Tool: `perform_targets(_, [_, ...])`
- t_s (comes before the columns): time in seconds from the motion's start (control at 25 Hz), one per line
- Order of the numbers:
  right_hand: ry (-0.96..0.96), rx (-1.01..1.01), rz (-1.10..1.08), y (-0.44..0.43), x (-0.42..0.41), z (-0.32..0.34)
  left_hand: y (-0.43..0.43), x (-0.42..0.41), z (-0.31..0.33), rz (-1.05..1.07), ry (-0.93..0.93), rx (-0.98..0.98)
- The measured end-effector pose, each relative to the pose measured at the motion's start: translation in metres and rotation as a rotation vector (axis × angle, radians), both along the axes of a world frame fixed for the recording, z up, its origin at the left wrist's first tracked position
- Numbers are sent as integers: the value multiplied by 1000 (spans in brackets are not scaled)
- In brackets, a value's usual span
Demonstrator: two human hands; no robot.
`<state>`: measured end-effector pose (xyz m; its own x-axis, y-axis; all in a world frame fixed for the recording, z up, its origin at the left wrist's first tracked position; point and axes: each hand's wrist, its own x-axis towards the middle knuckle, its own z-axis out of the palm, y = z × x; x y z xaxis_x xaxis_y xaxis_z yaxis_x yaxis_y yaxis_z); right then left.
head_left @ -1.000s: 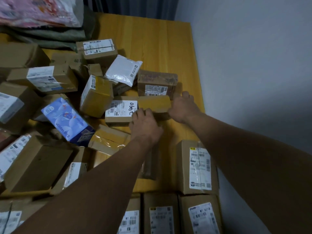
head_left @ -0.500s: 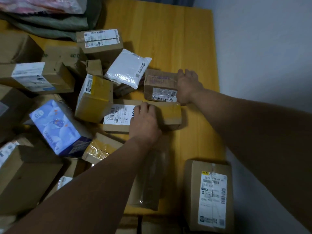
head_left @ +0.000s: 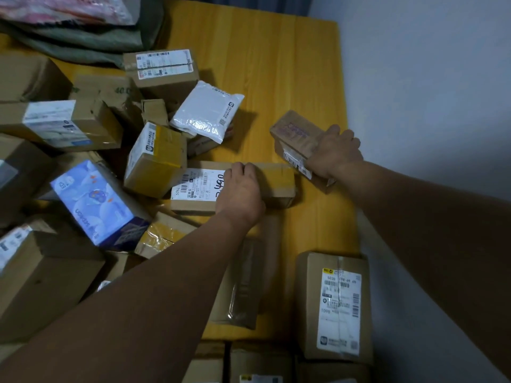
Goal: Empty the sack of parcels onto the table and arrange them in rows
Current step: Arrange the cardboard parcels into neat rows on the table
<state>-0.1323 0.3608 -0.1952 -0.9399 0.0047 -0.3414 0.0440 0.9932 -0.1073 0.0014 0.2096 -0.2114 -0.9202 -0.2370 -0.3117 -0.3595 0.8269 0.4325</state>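
Right hand grip: the right hand [head_left: 334, 153] is wrapped round the right end of a small brown cardboard parcel with a barcode strip [head_left: 294, 134]. Its fingers lie over the far side and the thumb is hidden.
Parcel's place: it is tilted over the bare yellow wooden table [head_left: 276, 64], and I cannot tell whether its low corner touches the boards.
Left hand grip: the left hand [head_left: 240, 192] lies on a long flat brown cardboard box with a white handwritten label [head_left: 276, 181], fingers bent over its far edge, just left of the right-hand grip.
Step in hand: judged to be setting the small parcel into line.
How to do it well: turn it label up and lay it flat, square to the table's edge. The open boards beyond the grip give room, and a gap between parcels would leave each label readable.
Row guide: the tall brown box with a white printed label [head_left: 331, 305], nearer the person than the grip, sits along the table's right edge and gives a line to match.
Watch for: the long box's right end is just beside the grip, so a bump would skew it. The white plastic mailer [head_left: 207, 111], farther left, leans on other parcels and may slide.
Left to do: the parcels left of both hands lie jumbled.
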Motion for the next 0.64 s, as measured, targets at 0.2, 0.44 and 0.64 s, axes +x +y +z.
perform_targets(0.2, [46,15,-20,12,20,48,3,21,24,21,-27,82])
perform_targets(0.44, [-13,23,69,9,74,127,-10,63,78,61,65,135])
perform_targets(0.64, [-302,-40,296,-2,132,199,-21,99,132,-66,150,193])
